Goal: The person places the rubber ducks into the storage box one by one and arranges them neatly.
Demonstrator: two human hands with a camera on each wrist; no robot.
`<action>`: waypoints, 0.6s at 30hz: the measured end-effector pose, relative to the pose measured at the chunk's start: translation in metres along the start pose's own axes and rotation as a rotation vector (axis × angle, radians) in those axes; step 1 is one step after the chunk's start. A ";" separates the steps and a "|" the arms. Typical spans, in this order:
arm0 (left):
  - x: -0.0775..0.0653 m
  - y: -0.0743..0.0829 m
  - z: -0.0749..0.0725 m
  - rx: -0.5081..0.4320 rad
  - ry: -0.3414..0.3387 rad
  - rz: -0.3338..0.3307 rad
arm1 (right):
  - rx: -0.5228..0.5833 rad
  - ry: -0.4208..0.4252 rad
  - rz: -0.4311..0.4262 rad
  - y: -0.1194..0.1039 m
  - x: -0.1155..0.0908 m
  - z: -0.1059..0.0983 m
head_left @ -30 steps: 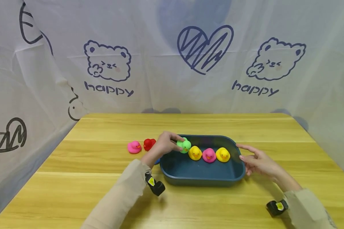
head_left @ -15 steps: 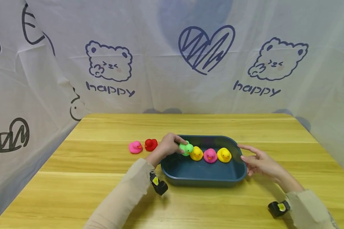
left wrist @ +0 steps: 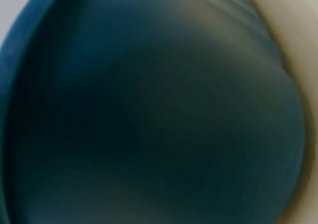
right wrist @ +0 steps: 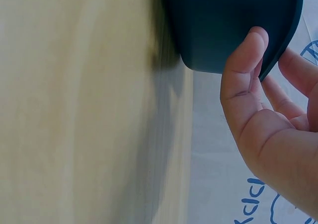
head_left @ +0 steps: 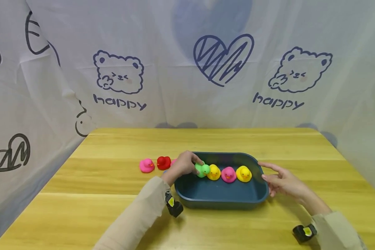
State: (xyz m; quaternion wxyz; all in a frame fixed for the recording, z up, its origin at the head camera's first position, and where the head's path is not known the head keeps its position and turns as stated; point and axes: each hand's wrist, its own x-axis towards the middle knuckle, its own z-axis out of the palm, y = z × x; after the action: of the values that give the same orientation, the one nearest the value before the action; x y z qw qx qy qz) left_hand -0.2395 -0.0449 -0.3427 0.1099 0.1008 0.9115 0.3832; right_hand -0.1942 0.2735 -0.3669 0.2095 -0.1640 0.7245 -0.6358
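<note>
My left hand (head_left: 187, 164) reaches over the left end of a dark blue tray (head_left: 222, 205) and pinches a green rubber duck (head_left: 203, 170). That duck sits low inside the tray, right beside a yellow duck (head_left: 214, 172). Continuing the row to the right are a pink duck (head_left: 228, 174) and another yellow duck (head_left: 243, 174). At the tray's right end, my right hand (head_left: 284, 180) touches the rim with fingers extended. The right wrist view has its fingers (right wrist: 243, 80) against the tray's outer wall (right wrist: 218, 25). Only blurred dark tray surface (left wrist: 149, 110) fills the left wrist view.
Left of the tray, a pink duck (head_left: 147, 165) and a red duck (head_left: 164, 163) sit on the wooden table (head_left: 65, 205). Another pink duck (head_left: 174, 161) and something blue (head_left: 165, 171) are mostly hidden behind my left hand. A printed white cloth (head_left: 168, 76) hangs behind.
My left hand has lowered the green duck and moved it slightly right, close against the yellow duck. The right hand stays at the tray's end. The head view has tilted a little.
</note>
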 end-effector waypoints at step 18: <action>-0.008 0.009 -0.006 0.167 0.026 0.019 | 0.053 -0.011 -0.004 0.002 -0.001 -0.001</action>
State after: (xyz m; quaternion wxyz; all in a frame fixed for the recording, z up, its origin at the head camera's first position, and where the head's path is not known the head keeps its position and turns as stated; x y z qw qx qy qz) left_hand -0.2326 -0.0453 -0.3313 0.0859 0.1133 0.9406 0.3082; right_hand -0.1938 0.2747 -0.3684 0.2165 -0.1634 0.7058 -0.6544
